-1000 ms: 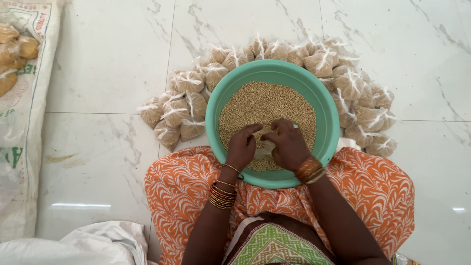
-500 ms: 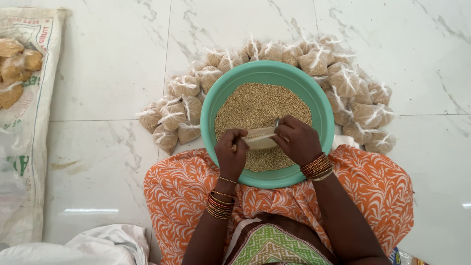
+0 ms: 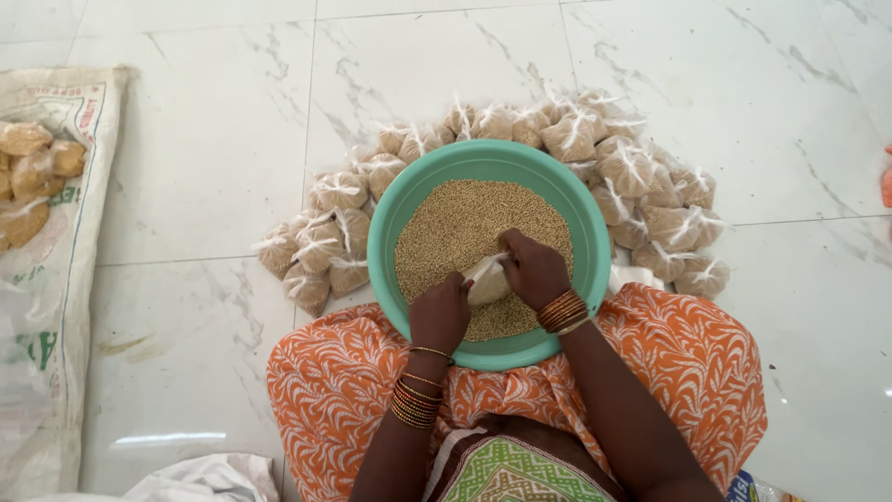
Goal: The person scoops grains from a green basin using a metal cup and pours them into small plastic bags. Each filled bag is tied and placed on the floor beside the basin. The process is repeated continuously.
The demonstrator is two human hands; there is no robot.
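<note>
A teal round bowl point(image 3: 395, 218) rests on my lap, filled with small tan grain point(image 3: 460, 228). My left hand point(image 3: 440, 312) and my right hand point(image 3: 533, 270) both grip a small clear plastic bag point(image 3: 487, 279) held low over the grain at the bowl's near side. The bag is partly hidden between my fingers and looks partly filled. Bangles ring both wrists.
Several tied small bags of grain point(image 3: 339, 191) curve around the bowl's far side on the white marble floor point(image 3: 204, 167). A large woven sack point(image 3: 56, 279) with more filled bags point(image 3: 28, 167) lies at the left. White cloth point(image 3: 200, 479) lies near my left knee.
My hands have shifted slightly within the bowl, and the small bag now shows more clearly between them. The view has drifted a little.
</note>
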